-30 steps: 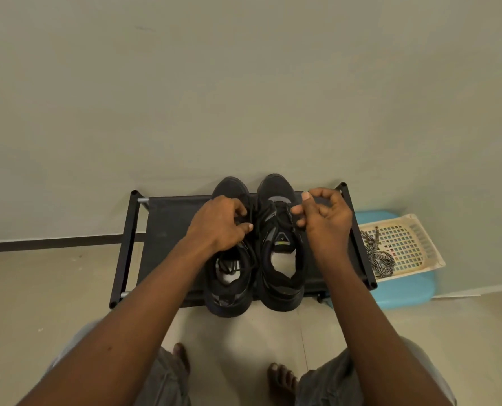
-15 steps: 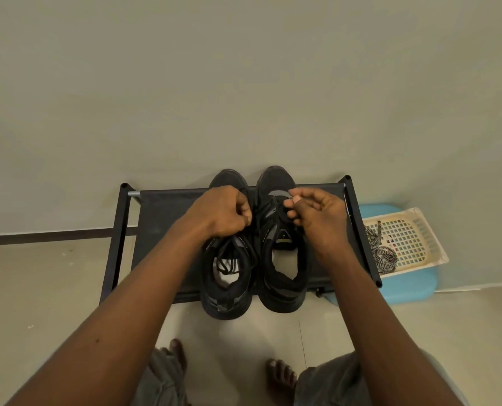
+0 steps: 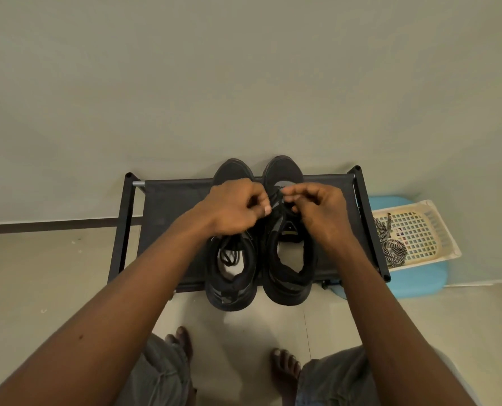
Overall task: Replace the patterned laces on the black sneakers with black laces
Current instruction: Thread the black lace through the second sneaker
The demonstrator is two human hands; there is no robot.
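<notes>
Black lace [image 3: 276, 200] pinched by left hand [image 3: 235, 208] and right hand [image 3: 323, 213].

**Inspector A:** Clothing on the legs?

**Inspector B:** One grey garment [image 3: 162, 376], creased and faded. It shows at six o'clock over the left leg and at five o'clock over the right. Shorts or trousers: cannot tell.

**Inspector A:** Arms?

**Inspector B:** The left forearm [image 3: 121, 312] at seven o'clock and the right forearm [image 3: 373, 312] at five o'clock are both unsleeved. A small dark spot [image 3: 81, 336] marks the left one.

**Inspector A:** Extremities?

**Inspector B:** The left hand [image 3: 235, 209] and right hand [image 3: 323, 215] are bare. So are the left foot [image 3: 182, 341] and right foot [image 3: 285, 364], both at six o'clock.
</notes>
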